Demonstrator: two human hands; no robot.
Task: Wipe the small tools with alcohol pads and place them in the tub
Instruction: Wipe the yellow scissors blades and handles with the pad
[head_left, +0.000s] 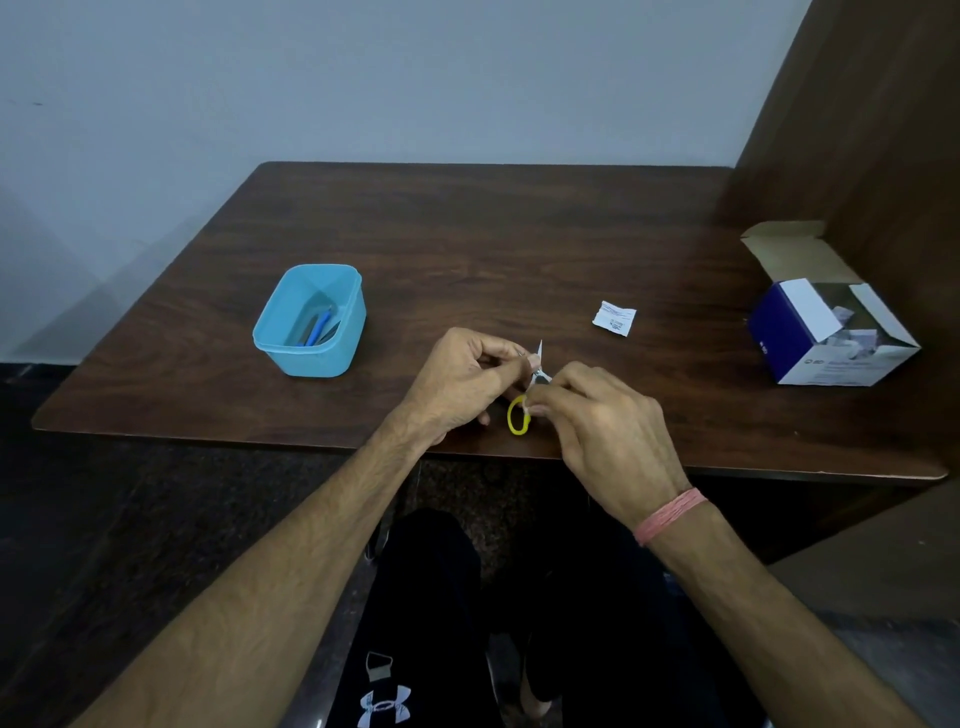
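Small scissors being wiped over the near edge of the bench, tub waiting to the left.

The dark wooden bench (467, 234) carries everything within reach: the open box of pads (831, 338) far right, the blue tub (270, 332) left with blue-handled tools (317, 327) already inside, and a torn white wrapper (614, 318) lying between. The right hand (608, 415) has its grip closed on the yellow-handled scissors (519, 415) near the loop, steadying them; the left hand (457, 379) pinches what looks like a white pad (537, 358) around the blades, likely so the metal gets cleaned before going into the tub.
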